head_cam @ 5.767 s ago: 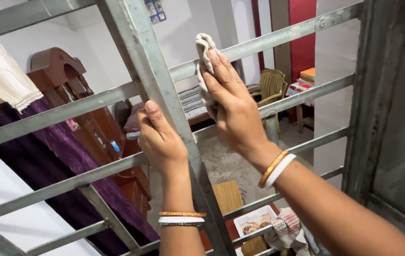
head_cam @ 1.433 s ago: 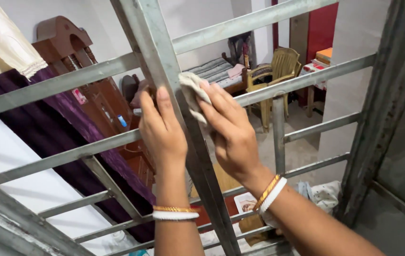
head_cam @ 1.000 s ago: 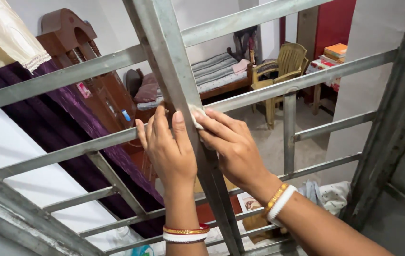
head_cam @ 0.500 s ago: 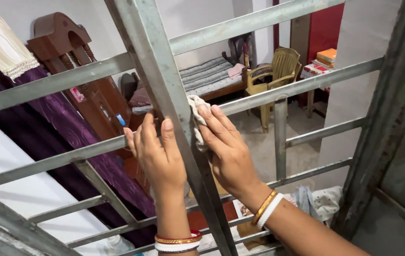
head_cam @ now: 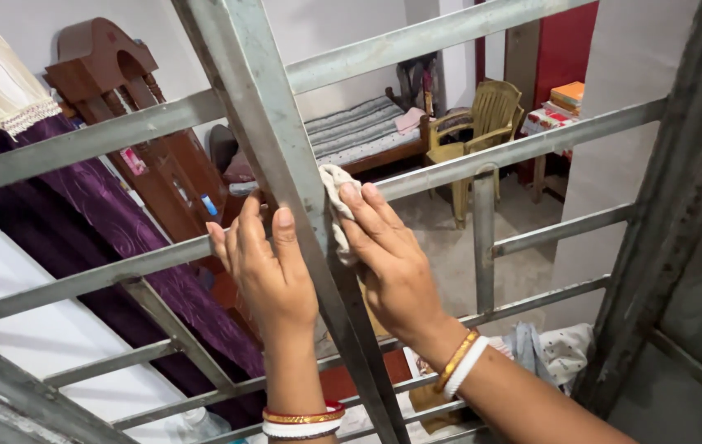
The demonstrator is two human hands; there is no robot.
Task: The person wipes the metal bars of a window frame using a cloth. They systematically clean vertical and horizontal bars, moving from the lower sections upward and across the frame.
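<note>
From the head camera, the right hand (head_cam: 392, 263) pressed a small pale cloth (head_cam: 335, 197) against the big grey bar (head_cam: 285, 181), with the cloth under its flat fingertips. The left hand (head_cam: 268, 275) lay just left of that bar, its fingers straight and close together, holding nothing. 1 yellow chair (head_cam: 486, 115) stood far beyond the fingers.
</note>
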